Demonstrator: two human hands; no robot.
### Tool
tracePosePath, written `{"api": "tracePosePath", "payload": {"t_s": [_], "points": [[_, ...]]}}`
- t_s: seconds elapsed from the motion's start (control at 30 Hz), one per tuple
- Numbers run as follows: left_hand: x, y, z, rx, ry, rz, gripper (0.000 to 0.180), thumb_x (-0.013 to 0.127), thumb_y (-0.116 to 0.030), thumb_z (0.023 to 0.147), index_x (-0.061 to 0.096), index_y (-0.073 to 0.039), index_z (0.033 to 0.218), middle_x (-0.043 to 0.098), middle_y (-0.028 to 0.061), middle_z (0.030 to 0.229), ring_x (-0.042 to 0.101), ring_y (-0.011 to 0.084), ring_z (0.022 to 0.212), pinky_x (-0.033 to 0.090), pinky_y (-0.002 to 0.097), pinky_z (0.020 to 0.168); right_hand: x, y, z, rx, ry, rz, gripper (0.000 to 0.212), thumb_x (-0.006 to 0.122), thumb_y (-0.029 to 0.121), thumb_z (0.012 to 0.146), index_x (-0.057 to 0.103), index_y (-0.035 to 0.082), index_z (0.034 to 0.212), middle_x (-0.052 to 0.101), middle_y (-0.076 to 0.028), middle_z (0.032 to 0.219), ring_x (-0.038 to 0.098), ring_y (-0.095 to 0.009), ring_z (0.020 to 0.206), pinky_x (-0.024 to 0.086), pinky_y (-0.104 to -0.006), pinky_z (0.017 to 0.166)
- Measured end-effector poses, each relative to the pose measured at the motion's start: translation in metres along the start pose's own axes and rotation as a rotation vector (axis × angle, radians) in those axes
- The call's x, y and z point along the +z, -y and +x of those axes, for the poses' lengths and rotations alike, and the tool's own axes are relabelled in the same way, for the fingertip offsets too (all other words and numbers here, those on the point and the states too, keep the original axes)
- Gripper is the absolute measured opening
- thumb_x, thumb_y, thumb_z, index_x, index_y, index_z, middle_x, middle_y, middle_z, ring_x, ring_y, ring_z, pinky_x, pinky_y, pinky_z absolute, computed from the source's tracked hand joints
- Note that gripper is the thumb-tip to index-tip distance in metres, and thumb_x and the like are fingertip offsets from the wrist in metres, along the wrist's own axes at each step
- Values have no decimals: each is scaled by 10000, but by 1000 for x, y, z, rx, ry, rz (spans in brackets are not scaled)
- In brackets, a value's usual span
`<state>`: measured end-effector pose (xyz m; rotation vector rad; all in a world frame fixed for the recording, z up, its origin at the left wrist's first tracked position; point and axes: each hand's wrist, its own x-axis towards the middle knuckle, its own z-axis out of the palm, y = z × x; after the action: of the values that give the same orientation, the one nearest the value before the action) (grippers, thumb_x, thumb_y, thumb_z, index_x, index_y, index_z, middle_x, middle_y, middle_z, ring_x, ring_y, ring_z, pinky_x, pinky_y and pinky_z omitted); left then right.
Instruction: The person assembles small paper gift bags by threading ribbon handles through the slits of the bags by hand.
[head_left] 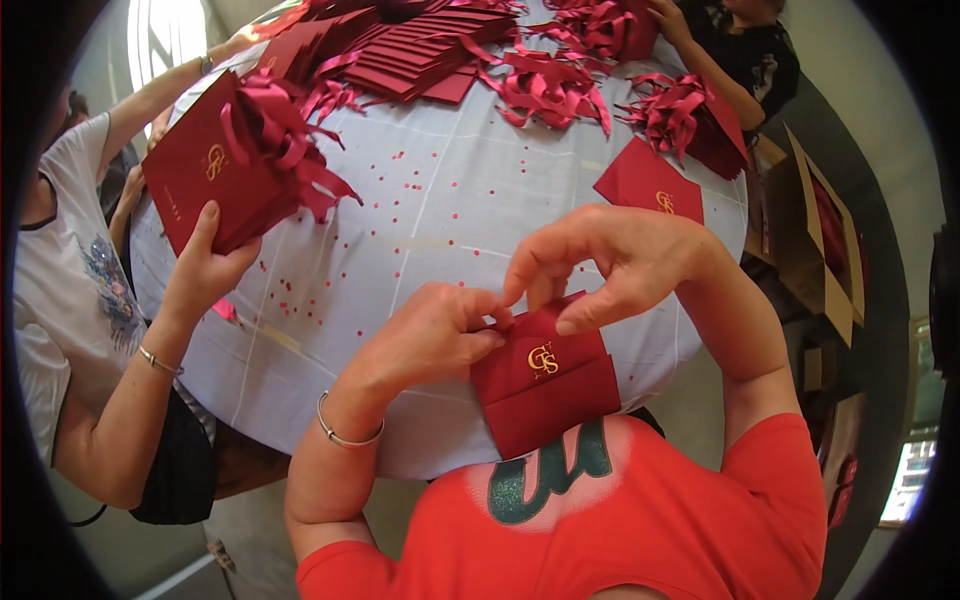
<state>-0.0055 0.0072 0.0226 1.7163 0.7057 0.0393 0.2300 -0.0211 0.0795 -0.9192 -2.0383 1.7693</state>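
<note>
A flat dark-red paper bag (550,400) with a gold emblem lies in front of me at the near edge of the table, partly against my red shirt. My left hand (440,330) is closed at the bag's upper left corner, with thumb and fingers pinched together there. Over the top edge hangs my right hand (610,265). Its fingers are bent and its thumb stands apart, near the bag's surface. The right index fingertip meets the left fingertips at the corner. Whatever small part lies between them is hidden.
A white cloth (420,260) covers the round table, dotted with small red paper discs (395,205). More red bags (430,50) and ribbon handles (550,90) are piled at the back. A co-worker's hand (215,265) holds ribboned bags at left. Open cardboard boxes (815,240) stand right.
</note>
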Motion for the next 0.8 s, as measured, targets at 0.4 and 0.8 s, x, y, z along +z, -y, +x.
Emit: {"api": "tracePosePath", "payload": {"t_s": [0.4, 0.8], "points": [[2, 1, -2, 117, -28, 120, 131, 674, -58, 806, 683, -5, 926, 660, 105, 688, 599, 132, 605, 491, 307, 599, 13, -13, 8, 156, -296, 24, 215, 557, 27, 914, 644, 1, 1109, 718, -64, 874, 662, -122, 737, 537, -261, 625], [12, 0, -14, 369, -195, 307, 126, 706, -17, 770, 732, -59, 886, 662, 133, 675, 666, 255, 594, 515, 320, 549, 3, -12, 37, 303, 83, -162, 337, 666, 146, 859, 626, -34, 1141, 696, -80, 922, 650, -151, 811, 524, -301, 663]]}}
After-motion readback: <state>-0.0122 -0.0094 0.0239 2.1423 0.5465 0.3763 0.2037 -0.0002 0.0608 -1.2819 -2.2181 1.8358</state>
